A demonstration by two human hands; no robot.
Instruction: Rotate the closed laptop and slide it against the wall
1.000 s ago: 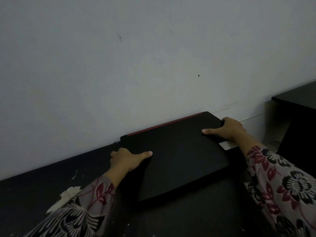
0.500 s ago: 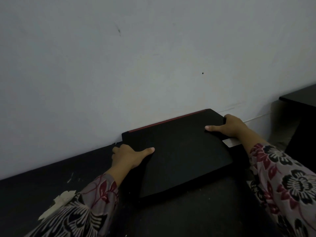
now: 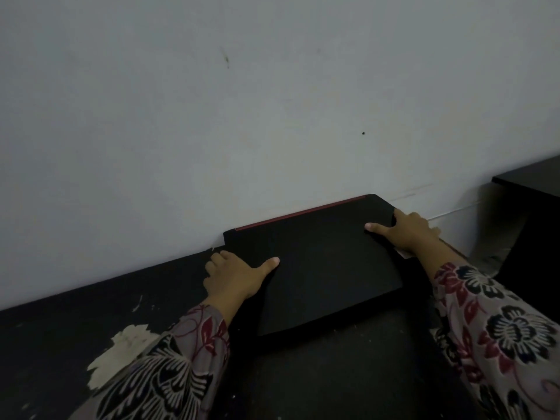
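Black, flat and closed, the matte laptop [image 3: 315, 268] has barely shifted, its red-trimmed rear edge meeting the pale wall [image 3: 272, 116], while your left hand [image 3: 233, 277] and right hand [image 3: 406, 230] still clasp its sides, so the slide looks finished.

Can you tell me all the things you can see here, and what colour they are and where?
laptop: one, black with a red strip, closed, flat on the desk, back edge at the wall
desk: one, black, chipped pale patch at left
wall: one, pale grey, behind the desk
second dark surface: one, black, far right
left hand: on the laptop's left edge, floral sleeve
right hand: on the laptop's right edge, floral sleeve
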